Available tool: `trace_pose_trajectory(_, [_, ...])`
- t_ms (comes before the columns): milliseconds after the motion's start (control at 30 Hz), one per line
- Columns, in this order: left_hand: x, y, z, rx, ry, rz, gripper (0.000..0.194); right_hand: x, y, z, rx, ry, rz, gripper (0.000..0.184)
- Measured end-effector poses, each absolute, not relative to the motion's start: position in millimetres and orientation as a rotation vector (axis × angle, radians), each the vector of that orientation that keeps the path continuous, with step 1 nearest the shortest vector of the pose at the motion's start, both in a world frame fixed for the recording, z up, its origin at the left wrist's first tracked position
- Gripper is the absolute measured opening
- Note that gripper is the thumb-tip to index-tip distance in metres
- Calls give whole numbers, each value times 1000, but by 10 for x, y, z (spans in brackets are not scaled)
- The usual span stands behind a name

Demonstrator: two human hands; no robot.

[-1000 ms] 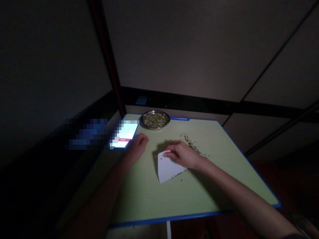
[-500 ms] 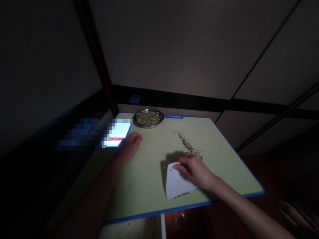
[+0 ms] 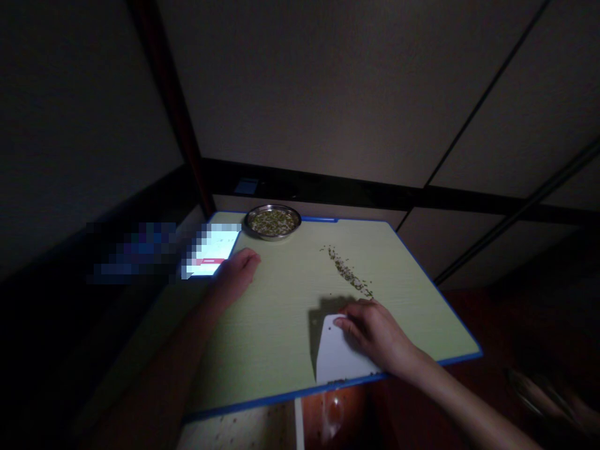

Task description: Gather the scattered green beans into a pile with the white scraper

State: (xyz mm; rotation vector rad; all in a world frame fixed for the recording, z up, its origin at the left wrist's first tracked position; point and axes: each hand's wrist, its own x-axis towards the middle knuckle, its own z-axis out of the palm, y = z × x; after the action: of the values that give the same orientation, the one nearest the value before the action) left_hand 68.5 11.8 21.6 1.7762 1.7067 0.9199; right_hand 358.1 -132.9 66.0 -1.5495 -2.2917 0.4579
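My right hand (image 3: 375,328) grips the top edge of a white scraper (image 3: 344,356), a flat plate with a small hole near its upper corner. The scraper's lower edge is at the blue near rim of the pale green board (image 3: 272,325). Dark specks (image 3: 336,381) lie along that edge. Beyond the hand, a thin line of small green and pale seeds or beans (image 3: 349,274) runs across the board. My left hand (image 3: 240,269) is a loose fist over the board's left side, beside a lit screen (image 3: 213,250); nothing shows in it.
A round metal dish (image 3: 272,224) full of green and pale bits stands at the board's far left corner. Below the near edge are a pale speckled surface (image 3: 244,428) and a reddish-brown glossy container or surface (image 3: 332,415). Cabinet-like panels (image 3: 300,94) rise behind.
My right hand has drawn the scraper toward me, from just inside the board to its near rim, with specks along its edge. The left hand stays a fist. My view has shifted slightly.
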Motion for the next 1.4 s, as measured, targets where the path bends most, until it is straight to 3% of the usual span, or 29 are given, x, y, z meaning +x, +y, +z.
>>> trace_pose_trajectory(167, [689,131,199,1779,1711,903,25,3733,-1300,700,-1567,-2231,464,29])
trace_pose_trajectory(367, [700,118,211,1779,1712,923,25,3924,-866,787,-1683,-2032,209,31])
trace_pose_trajectory(667, [679,128,201,1786,1723,906,24,3428,-211,790,-1720,-2139,-72,42])
trace_pose_trajectory(1033, [674,161,145,1844,1725,910,26,3330,-619,565,-1450,-2340,202,33])
trace_pose_trajectory(1400, [729,53,165,2093,1875,743,27,3395,-1180,478,-1484,-2356,304,35])
